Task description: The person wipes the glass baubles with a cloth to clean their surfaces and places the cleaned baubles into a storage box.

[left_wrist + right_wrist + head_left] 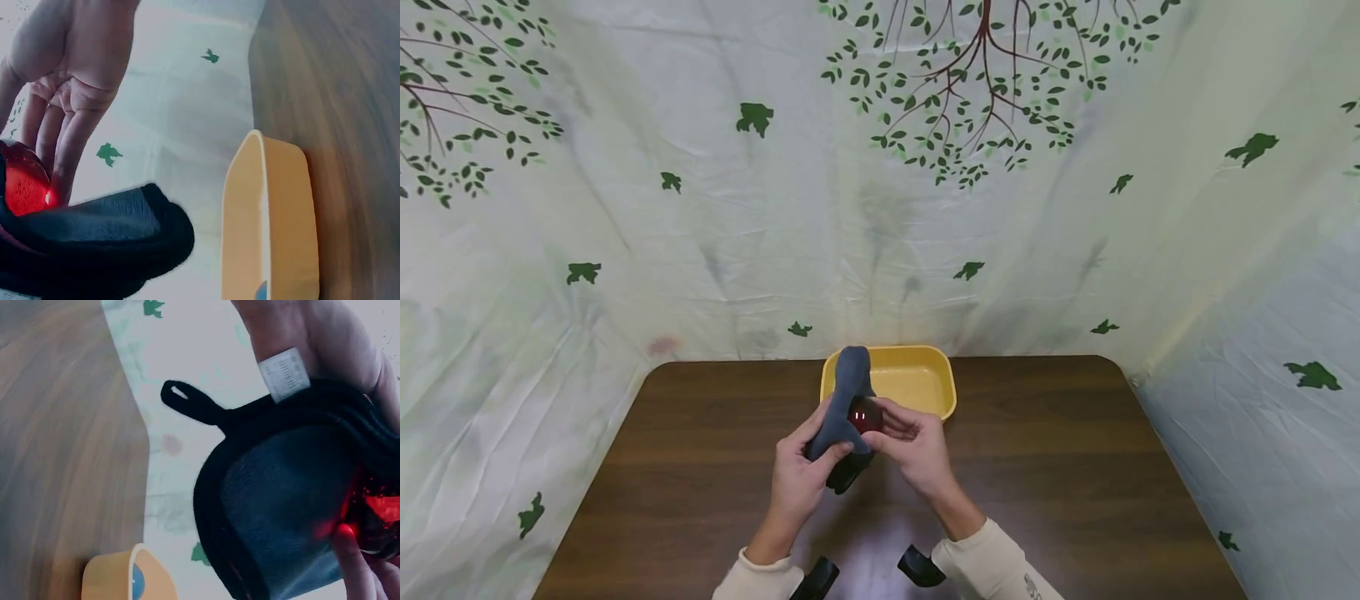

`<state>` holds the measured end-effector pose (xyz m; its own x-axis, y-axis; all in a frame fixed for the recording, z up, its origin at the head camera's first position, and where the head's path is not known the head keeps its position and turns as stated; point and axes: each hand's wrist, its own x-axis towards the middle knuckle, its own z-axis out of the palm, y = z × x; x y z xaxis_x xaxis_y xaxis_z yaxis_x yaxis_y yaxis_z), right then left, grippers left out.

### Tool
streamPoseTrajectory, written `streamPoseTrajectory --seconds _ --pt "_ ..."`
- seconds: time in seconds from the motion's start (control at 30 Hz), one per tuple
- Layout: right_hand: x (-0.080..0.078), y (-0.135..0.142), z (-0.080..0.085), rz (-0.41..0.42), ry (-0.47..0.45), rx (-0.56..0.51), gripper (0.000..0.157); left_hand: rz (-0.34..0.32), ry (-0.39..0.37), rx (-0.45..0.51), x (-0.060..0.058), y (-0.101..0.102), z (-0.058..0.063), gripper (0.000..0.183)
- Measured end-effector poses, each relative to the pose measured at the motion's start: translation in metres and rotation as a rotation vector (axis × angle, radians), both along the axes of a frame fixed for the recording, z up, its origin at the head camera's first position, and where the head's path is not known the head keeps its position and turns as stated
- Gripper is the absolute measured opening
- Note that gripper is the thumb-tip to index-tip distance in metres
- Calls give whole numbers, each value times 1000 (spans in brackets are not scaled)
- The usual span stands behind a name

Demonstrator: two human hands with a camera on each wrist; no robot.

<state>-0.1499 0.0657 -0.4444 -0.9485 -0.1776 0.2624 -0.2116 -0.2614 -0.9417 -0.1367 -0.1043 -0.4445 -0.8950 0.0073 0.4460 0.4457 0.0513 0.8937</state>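
Note:
A blue-grey cloth (844, 408) with a dark border is held by my left hand (801, 475), thumb on its front. A hanging loop (194, 406) and a white label (284, 374) show at its edge in the right wrist view. Partly wrapped in the cloth is a shiny, see-through red ball (866, 415). My right hand (921, 450) pinches the ball from the right, thumb and fingers at its side. Droplet-like specks show on the red ball (25, 181) in the left wrist view. The cloth hides the ball's left part.
A yellow tray (951, 392) stands at the table's back edge, behind the hands. A blue thing (138, 582) lies inside it, partly seen in the wrist views. The brown table (700, 467) meets a leaf-printed curtain (887, 233) at the back and sides.

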Motion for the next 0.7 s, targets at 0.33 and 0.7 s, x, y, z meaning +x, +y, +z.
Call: streamPoseTrajectory --seconds 0.33,0.7 --pt "-6 -1 -8 75 348 -118 57 -83 -317 257 5 0 12 41" --pt "2 -3 -9 -85 121 -79 55 -86 -4 121 5 0 -1 55"
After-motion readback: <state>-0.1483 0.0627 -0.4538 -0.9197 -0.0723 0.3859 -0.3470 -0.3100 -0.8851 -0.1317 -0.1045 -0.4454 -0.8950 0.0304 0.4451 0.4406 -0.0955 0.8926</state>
